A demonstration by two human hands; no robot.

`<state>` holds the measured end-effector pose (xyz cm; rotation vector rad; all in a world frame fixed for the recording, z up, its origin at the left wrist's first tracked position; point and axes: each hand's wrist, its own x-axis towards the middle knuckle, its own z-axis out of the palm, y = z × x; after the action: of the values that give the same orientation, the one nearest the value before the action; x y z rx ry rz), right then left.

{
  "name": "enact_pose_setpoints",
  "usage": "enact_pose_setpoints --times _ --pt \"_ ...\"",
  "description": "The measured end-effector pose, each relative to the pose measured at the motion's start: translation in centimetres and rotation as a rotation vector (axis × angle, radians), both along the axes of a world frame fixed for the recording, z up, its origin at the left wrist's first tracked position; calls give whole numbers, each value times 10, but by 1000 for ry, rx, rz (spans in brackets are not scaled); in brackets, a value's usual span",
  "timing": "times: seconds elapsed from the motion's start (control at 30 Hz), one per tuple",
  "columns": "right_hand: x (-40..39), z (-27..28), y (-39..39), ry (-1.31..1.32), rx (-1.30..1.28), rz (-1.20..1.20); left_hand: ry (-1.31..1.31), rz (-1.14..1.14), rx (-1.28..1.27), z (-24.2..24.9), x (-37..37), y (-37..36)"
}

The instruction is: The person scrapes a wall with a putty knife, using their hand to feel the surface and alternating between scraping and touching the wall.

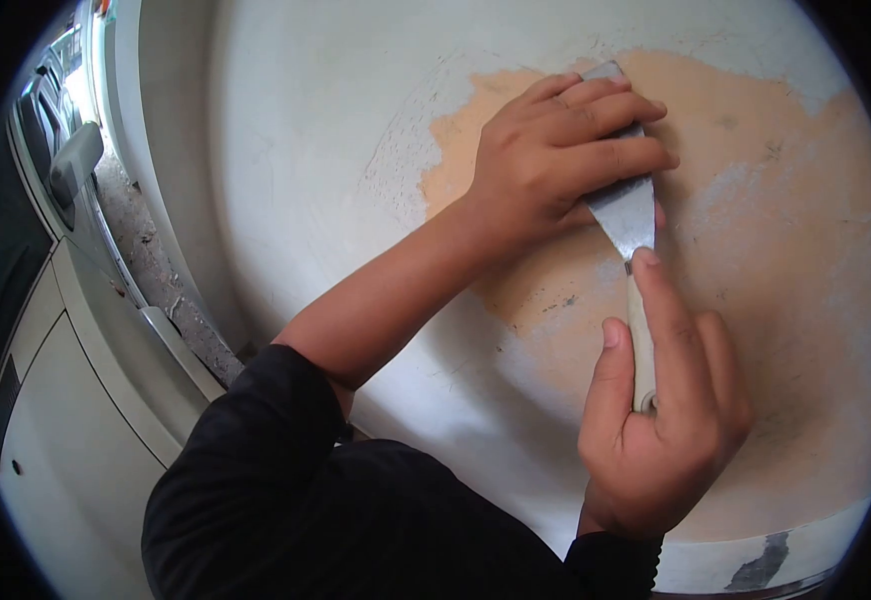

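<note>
I can find no writing to read from here: no label, brand, number or sign shows anywhere in the head view. The putty knife (628,215) at about one o'clock has a bare metal blade and a plain pale handle (any maker's stamp, if it has one, is covered or too small to tell). The white panel (306,120) and its tan filler patch (756,150) carry only scratches and smears, no lettering. The vehicle (56,180) at nine o'clock shows no badge or plate I can make out.
</note>
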<state>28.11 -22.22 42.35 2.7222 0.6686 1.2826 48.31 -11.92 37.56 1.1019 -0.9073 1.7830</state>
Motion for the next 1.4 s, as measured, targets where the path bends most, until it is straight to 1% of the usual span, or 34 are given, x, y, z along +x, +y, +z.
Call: enact_pose_setpoints --times 0.2,0.3,0.4,0.47,0.57,0.67,0.77,0.9,1.0,1.1,1.2,1.23,1.33,1.4 --pt "0 3 2 7 2 -15 -15 -17 -12 3 -2 1" --pt "2 2 4 -3 -12 -20 22 -5 5 0 -2 -1" --pt "-3 -1 1 -1 -5 -19 -8 -21 -6 0 -2 -2" --pt "1 1 2 -10 -18 -1 -1 -5 5 -1 -3 -3" --pt "3 2 3 6 28 -24 8 31 -24 2 0 0" --pt "3 1 2 -6 -7 3 6 -12 0 -1 -1 -3" --pt "5 2 2 -8 -10 -4 9 25 -23 3 -1 1" --pt "6 0 1 -23 -19 8 21 6 2 0 -4 -1" --pt "5 0 2 -7 -4 -7 21 14 -34 4 -3 -1" --pt "-5 -2 -2 -22 9 -22 -13 -15 20 1 -1 -4" --pt "9 1 -4 -52 2 16 -25 39 7 6 0 -5" --pt "12 1 -5 -64 28 41 27 88 -22 7 -5 -2" --pt "4 2 -1 -34 16 1 -2 12 -33 6 -1 -4" --pt "0 0 -4 -34 20 1 -20 29 -6 4 -3 -6"
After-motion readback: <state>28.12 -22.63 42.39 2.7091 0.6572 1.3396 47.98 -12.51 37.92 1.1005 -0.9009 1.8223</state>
